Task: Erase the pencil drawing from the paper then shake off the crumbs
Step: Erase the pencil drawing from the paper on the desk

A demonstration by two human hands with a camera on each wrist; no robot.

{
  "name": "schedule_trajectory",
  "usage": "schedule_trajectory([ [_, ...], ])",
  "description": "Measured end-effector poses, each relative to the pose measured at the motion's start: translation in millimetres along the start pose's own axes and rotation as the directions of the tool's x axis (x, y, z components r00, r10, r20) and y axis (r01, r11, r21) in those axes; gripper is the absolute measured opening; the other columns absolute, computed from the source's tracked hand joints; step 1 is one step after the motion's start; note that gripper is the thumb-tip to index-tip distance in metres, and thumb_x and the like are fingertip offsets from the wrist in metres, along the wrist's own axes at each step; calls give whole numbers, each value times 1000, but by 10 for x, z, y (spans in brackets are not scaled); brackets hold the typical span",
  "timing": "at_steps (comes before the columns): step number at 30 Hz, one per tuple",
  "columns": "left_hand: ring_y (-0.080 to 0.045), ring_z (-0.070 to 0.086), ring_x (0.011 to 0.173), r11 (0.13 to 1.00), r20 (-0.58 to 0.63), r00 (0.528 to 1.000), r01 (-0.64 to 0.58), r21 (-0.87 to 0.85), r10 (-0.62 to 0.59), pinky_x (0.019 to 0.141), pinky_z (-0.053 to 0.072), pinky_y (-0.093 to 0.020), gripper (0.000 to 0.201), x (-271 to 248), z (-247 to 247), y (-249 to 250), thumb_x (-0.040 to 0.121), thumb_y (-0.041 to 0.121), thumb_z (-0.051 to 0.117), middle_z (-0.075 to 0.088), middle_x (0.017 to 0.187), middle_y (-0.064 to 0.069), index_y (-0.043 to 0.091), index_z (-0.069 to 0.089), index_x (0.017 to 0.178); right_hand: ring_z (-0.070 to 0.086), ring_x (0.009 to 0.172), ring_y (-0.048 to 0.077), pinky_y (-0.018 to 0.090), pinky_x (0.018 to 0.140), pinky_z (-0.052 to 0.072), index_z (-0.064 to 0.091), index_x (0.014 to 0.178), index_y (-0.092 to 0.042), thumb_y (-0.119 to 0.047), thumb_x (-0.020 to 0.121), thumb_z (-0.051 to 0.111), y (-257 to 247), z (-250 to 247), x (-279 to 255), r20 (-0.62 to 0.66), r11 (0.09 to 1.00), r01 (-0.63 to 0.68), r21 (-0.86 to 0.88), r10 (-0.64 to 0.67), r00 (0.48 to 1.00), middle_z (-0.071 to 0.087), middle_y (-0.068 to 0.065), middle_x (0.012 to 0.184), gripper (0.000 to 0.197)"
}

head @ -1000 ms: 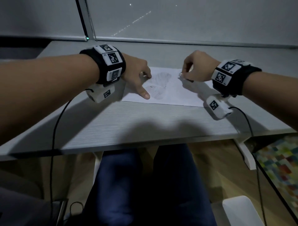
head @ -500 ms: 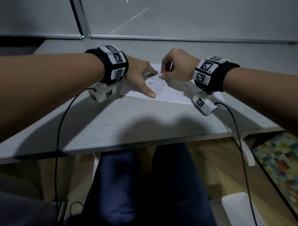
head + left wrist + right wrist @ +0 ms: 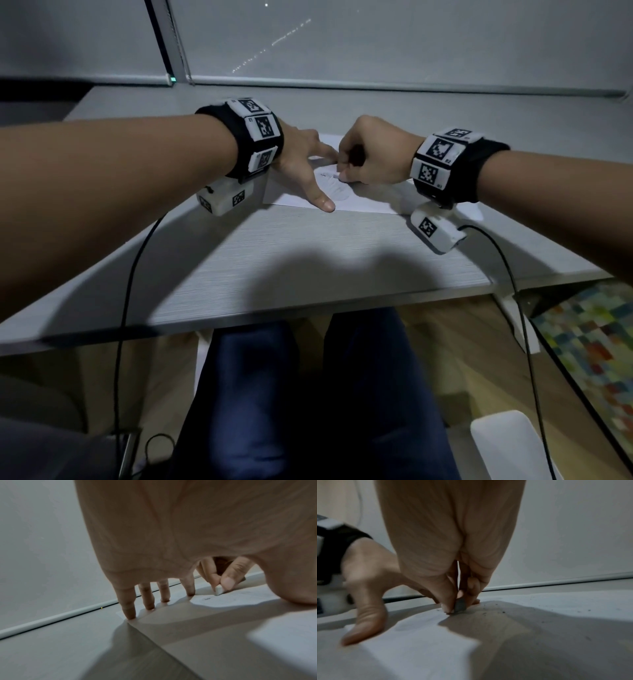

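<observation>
A white sheet of paper (image 3: 373, 202) lies flat on the grey desk, with a faint pencil drawing (image 3: 337, 186) near its left half. My left hand (image 3: 310, 171) rests on the sheet's left part with fingers spread straight and fingertips (image 3: 131, 615) pressing it down. My right hand (image 3: 363, 161) pinches a small eraser (image 3: 219, 590) between thumb and fingers, its tip touching the paper on the drawing. From the right wrist the eraser (image 3: 459, 606) looks dark in shadow. Dark crumbs (image 3: 503, 612) are scattered over the paper to the right.
The grey desk (image 3: 308, 260) has bare surface towards its front edge. A window blind with a bottom rail (image 3: 376, 87) stands behind the desk. Two cables (image 3: 126, 274) hang from the wrist cameras. My legs and a coloured rug (image 3: 589, 342) show below.
My right hand with the eraser has moved left from the paper's middle onto the drawing, close to my left hand. The left hand keeps pressing the sheet in the same spot.
</observation>
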State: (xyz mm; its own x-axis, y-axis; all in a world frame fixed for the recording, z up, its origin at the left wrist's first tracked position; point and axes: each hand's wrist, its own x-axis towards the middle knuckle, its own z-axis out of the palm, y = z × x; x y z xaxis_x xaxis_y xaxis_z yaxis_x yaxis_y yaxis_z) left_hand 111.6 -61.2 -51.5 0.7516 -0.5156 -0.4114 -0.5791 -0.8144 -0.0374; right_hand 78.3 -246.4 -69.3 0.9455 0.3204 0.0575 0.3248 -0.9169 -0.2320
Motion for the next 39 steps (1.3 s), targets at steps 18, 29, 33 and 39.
schedule_trajectory([
  [18,-32,29,151,999,-23,999,46,-7,-46,114,32,-54,133,-42,-12,32,43,101,66,26,160,7,62,12,159,64,64,10,28,68,57,79,79,-14,-21,85,79,78,-45,87,-28,996,-86,24,87,996,72,-5,69,9],
  [29,-35,38,145,996,-3,999,53,78,-53,110,37,-53,121,-59,-99,-20,58,91,72,27,156,3,58,16,160,65,68,8,23,66,51,79,83,-16,-26,86,80,20,-6,70,3,1000,20,16,-20,1000,72,-5,74,10],
  [33,-33,32,151,998,3,999,37,47,-37,114,33,-55,125,-42,-78,-46,58,86,77,24,164,7,51,17,162,63,63,7,17,61,47,79,83,-18,-25,85,80,-6,5,95,27,999,26,26,-26,999,74,-4,73,8],
  [39,-33,34,150,999,9,999,43,28,-43,113,35,-54,127,-16,-102,-27,58,80,82,29,163,3,49,18,163,71,76,24,35,71,61,78,79,-9,-14,86,74,2,-27,209,-62,996,-86,-37,84,995,73,3,74,9],
])
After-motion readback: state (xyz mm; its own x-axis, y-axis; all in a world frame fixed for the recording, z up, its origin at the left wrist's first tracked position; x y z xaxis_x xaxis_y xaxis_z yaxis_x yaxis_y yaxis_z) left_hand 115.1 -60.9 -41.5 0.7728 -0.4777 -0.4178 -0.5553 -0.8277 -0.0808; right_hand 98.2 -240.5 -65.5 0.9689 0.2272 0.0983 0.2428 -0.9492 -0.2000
